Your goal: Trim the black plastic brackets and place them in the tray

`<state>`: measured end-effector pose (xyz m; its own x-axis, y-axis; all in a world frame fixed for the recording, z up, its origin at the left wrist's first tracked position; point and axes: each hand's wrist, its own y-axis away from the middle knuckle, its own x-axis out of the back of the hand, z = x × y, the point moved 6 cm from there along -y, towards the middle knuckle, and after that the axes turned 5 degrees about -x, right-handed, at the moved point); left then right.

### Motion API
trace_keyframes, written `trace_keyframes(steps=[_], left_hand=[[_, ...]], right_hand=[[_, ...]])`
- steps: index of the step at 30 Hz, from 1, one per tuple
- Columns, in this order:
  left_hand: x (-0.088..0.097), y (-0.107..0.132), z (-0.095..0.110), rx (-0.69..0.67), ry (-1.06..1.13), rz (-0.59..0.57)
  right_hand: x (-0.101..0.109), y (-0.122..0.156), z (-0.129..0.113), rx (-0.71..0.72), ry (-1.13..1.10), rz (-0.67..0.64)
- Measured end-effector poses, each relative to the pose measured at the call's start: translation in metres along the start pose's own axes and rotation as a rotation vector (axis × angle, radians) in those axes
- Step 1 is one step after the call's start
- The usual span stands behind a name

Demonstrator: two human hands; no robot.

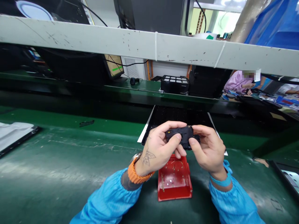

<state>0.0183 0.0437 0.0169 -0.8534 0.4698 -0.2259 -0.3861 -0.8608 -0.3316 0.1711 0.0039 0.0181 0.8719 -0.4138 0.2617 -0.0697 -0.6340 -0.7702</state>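
Part (186, 137): black, flat, small yellow mark at its left end; up off the worktop (93, 177), between both hands. Clock directions below are from it, as seen in the view.
Left hand (161, 144): fingers closed round the part's left end, thumb pressed on the near face. Orange strap (137, 173) on the wrist.
Right hand (209, 149): thumb and index narrow, gripping the part's right end. More black shows between them; can't tell if same piece. Blue band (221, 181) on the wrist.
Red bin (176, 196): 6 o'clock, on the worktop, small bits (163, 183) inside; far end partly hidden by left hand.
Black panel (177, 113): 12 o'clock, lying behind the hands, white edges left and right.
Black strip (86, 123): 9 o'clock, well apart.
White-topped item (15, 137): 9 o'clock, farther out, cut by frame edge.
Black box (175, 85): 12 o'clock, on the rear ledge (149, 85), pale squares on top.
Scanner (133, 81): between 10 and 11, same ledge, near monitor (115, 66).
Co-worker: 2 o'clock, background, pink sleeve (237, 81).
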Motion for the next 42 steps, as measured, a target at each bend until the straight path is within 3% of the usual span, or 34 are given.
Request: trace_keyframes(steps=[3, 10, 19, 22, 26, 30, 35, 42], left_hand=[[0.0, 0.0, 0.0, -0.008, -0.026, -0.012], [0.002, 0.0, -0.004, -0.006, -0.077, -0.019], [0.001, -0.001, -0.003, -0.001, -0.151, 0.017], [0.001, -0.003, -0.005, 0.004, -0.161, 0.008], [0.002, -0.006, -0.009, 0.021, -0.165, -0.013], [0.001, -0.009, -0.007, 0.006, -0.143, -0.046], [0.0, -0.013, -0.01, 0.068, -0.001, -0.062], [0.003, -0.012, -0.013, 0.095, -0.044, 0.011]], right_hand=[[0.001, -0.002, -0.003, 0.03, 0.022, 0.005], [0.0, -0.007, -0.02, 0.266, 0.194, 0.022], [-0.002, -0.004, -0.018, 0.306, 0.252, 0.038], [-0.003, -0.004, -0.011, 0.224, 0.202, 0.032], [0.002, -0.004, 0.005, -0.082, 0.028, 0.047], [-0.001, -0.006, 0.016, -0.31, -0.094, -0.036], [0.002, -0.01, 0.016, -0.365, -0.147, -0.018], [0.004, -0.008, 0.012, -0.296, -0.057, -0.037]])
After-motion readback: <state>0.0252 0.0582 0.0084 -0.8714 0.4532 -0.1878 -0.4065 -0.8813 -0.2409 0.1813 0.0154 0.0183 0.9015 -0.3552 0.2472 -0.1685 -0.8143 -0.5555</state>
